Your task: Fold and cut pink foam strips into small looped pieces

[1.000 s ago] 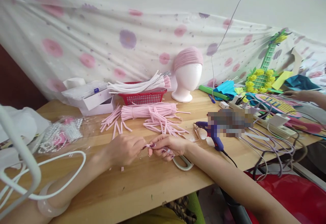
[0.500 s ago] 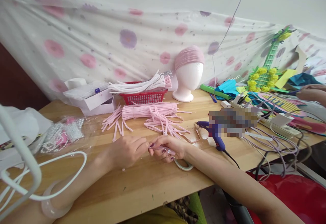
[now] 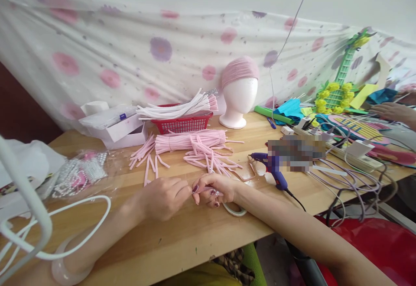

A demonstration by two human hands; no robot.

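One slim fuzzy pink strip [image 3: 202, 189] tight between left hand [image 3: 162, 197] and right hand [image 3: 217, 188].

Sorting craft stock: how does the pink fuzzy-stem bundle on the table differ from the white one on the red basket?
The pink fuzzy-stem bundle lies flat on the wooden table; the white fuzzy-stem bundle rests across the red plastic basket. The pink bundle is tight and straight; the white bundle fans out, tilted. Both hold long thin stems.

Matt wood table [image 3: 182, 238], fuzzy pink strips [image 3: 191, 141], red plastic basket [image 3: 183, 125].
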